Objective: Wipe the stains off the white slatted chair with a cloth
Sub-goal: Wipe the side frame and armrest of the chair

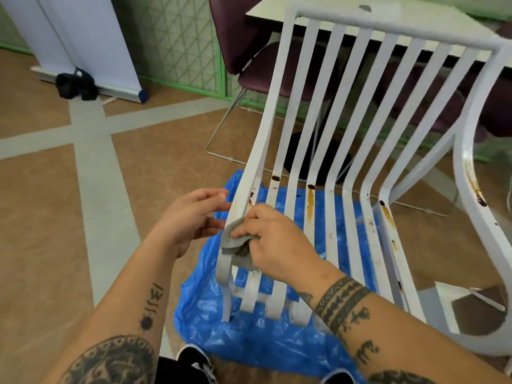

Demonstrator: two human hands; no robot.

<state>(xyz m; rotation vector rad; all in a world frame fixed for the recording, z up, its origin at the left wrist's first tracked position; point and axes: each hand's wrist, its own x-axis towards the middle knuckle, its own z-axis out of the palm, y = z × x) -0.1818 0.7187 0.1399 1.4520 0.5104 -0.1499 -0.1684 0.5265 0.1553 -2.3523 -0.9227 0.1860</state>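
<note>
From the head view, the white slatted chair stands on a crumpled blue plastic sheet spread over the brown floor. Its seat faces me and its back leans away.

My right grip is curled round a grey cloth. It bunches the cloth against the outermost slat on the seat's left side, near the front edge, and a fold of cloth hangs down below the fingers.

My left grip sits just beside that same outer rail, palm turned inward. Its fingers are loosely spread and hold nothing. I cannot tell whether the fingertips touch the rail.

Brown stains run down several slats where the seat bends up into the back. Dark spots sit above them, and another rusty streak marks the right armrest.

Both forearms are tattooed. A black shoe shows at the bottom edge, by the sheet.

Behind the chair stands a purple chair. Further left, a black bag lies on the floor against the base of a banner stand.
</note>
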